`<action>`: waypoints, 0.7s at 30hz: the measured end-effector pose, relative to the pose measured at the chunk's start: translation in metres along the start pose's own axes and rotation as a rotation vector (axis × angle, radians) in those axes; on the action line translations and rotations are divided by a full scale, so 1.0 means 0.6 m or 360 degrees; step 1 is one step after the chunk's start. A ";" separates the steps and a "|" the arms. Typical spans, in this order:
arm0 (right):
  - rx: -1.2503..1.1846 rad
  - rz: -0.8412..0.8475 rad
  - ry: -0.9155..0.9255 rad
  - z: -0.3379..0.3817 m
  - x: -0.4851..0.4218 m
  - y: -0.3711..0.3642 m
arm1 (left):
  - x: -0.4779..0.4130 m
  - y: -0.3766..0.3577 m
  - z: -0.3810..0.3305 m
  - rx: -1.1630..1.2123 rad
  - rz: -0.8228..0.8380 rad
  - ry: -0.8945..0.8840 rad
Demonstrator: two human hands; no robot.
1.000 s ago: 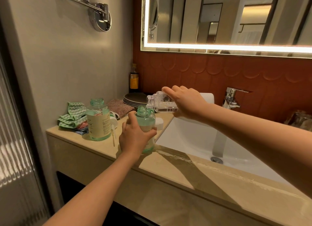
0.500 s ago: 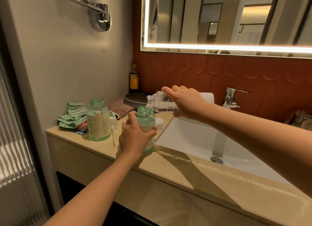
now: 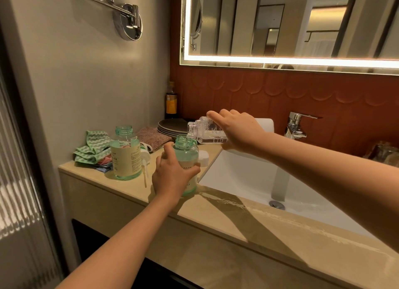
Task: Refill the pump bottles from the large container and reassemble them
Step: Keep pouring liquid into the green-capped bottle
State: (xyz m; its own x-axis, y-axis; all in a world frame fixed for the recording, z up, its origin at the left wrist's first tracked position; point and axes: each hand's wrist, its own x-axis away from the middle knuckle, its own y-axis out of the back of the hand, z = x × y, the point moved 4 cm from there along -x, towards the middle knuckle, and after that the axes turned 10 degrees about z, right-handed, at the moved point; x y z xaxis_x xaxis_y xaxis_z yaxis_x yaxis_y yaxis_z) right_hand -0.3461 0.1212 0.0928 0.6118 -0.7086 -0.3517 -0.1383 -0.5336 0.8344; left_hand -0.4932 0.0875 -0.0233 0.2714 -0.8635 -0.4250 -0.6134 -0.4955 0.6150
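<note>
Unmoved, right hand [image 3: 239, 131] tips clear container [image 3: 204, 130] over bottle [image 3: 187, 156] in left hand [image 3: 171, 177].

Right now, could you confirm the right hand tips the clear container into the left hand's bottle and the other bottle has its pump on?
No: the head view shows the other bottle open-necked, pump beside it. The right hand does tip the clear container into the bottle in the left hand.
</note>
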 end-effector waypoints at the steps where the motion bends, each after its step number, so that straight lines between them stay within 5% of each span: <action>1: -0.0004 0.0000 0.0001 0.000 0.000 0.000 | 0.000 0.000 0.000 0.0002 -0.0001 -0.0001; 21: 0.0017 -0.0004 -0.0009 0.001 0.006 0.004 | 0.000 0.000 -0.002 -0.0013 -0.0004 0.0004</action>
State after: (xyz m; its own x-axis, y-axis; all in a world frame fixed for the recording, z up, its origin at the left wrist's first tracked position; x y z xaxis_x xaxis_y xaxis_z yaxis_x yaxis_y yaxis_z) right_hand -0.3448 0.1173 0.0932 0.6077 -0.7097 -0.3563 -0.1450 -0.5403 0.8289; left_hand -0.4924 0.0873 -0.0224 0.2750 -0.8625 -0.4249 -0.6064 -0.4985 0.6194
